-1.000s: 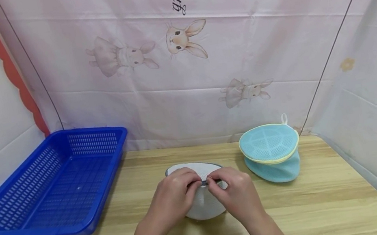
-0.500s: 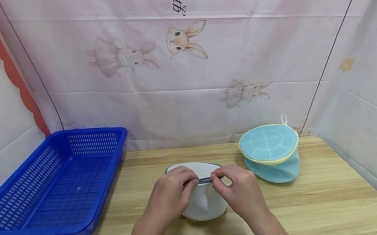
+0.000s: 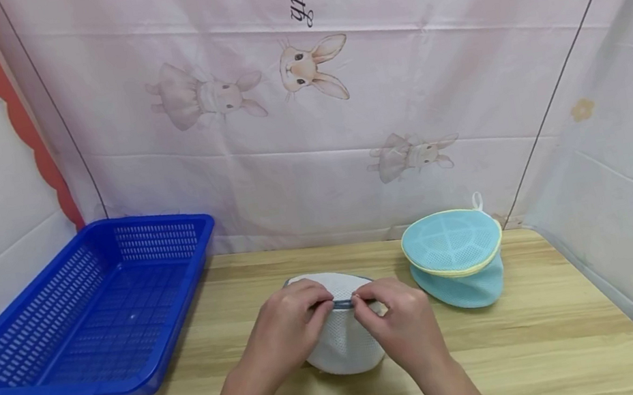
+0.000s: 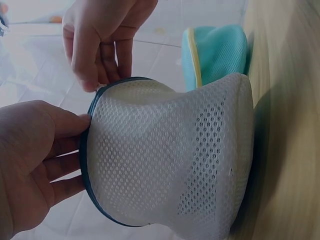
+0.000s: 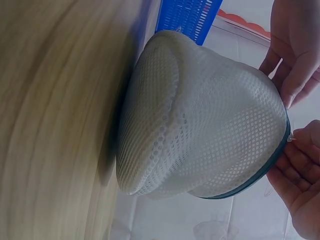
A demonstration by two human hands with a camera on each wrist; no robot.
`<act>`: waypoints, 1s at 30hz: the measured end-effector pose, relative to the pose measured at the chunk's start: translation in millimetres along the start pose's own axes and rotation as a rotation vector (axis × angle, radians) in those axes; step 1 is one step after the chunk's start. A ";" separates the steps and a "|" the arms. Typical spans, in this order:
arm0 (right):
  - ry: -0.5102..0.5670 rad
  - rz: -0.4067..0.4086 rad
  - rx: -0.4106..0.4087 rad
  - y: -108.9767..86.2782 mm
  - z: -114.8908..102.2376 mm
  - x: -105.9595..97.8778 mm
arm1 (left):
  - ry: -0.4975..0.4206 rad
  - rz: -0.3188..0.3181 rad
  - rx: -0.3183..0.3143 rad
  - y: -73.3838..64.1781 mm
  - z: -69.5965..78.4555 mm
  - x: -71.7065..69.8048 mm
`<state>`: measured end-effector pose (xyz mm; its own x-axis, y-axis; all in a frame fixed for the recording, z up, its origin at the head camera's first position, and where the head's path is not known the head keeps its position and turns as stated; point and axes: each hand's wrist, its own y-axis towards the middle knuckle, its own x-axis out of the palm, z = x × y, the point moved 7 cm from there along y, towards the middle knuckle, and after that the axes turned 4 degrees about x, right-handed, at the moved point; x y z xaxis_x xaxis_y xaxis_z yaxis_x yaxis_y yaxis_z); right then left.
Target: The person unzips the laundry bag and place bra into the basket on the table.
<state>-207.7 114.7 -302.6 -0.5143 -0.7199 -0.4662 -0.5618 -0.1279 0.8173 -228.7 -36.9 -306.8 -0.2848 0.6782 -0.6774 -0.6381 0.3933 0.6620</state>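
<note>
A white mesh laundry bag [image 3: 345,345] with a dark blue zipped rim stands on the table in front of me. My left hand [image 3: 289,322] pinches that rim between thumb and fingers, left of its middle. Just to the right, my right hand [image 3: 400,315] pinches the small zipper pull [image 5: 290,138] on the rim. A short stretch of dark zipper [image 3: 343,304] shows between the two hands. In the left wrist view the bag's mesh side [image 4: 155,145] bulges out and its base meets the table. The inside of the bag is hidden.
To the right stands a turquoise mesh bag [image 3: 450,242] with yellow trim and a white loop. A blue slotted plastic basket [image 3: 186,315] sits at the left. Behind the wooden table [image 3: 540,355] hangs a pink printed cloth [image 3: 291,194].
The right hand has shifted slightly right along the rim, away from the left hand, showing more zipper. The white bag has turned a little. The turquoise bag and basket stay put.
</note>
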 end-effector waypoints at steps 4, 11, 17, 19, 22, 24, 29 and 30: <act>0.004 -0.007 -0.012 -0.7 -3.9 2.0 | -0.001 -0.004 0.026 -0.8 3.8 3.2; -0.005 -0.025 -0.030 -0.3 -10.7 4.1 | -0.009 -0.011 0.045 -2.4 10.7 7.0; -0.001 -0.025 -0.040 -0.2 -12.2 4.0 | 0.006 -0.008 0.050 -2.6 12.5 6.8; -0.002 -0.027 -0.041 -0.3 -12.0 4.3 | 0.006 -0.011 0.049 -2.5 12.7 7.0; 0.002 -0.031 -0.041 -0.7 -11.5 5.1 | 0.000 -0.017 0.044 -2.4 13.0 7.0; 0.008 -0.032 -0.042 -1.0 -11.2 5.7 | 0.000 -0.018 0.043 -2.3 13.2 7.1; 0.020 -0.039 -0.041 -1.5 -10.2 7.8 | 0.017 -0.011 0.053 -2.7 13.8 7.3; 0.024 -0.040 -0.040 -1.5 -9.9 8.3 | 0.020 -0.009 0.054 -2.9 13.8 7.2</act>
<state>-204.7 102.2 -304.4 -0.4755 -0.7299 -0.4911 -0.5554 -0.1839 0.8110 -219.0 -24.6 -309.2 -0.2937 0.6625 -0.6891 -0.6010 0.4327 0.6720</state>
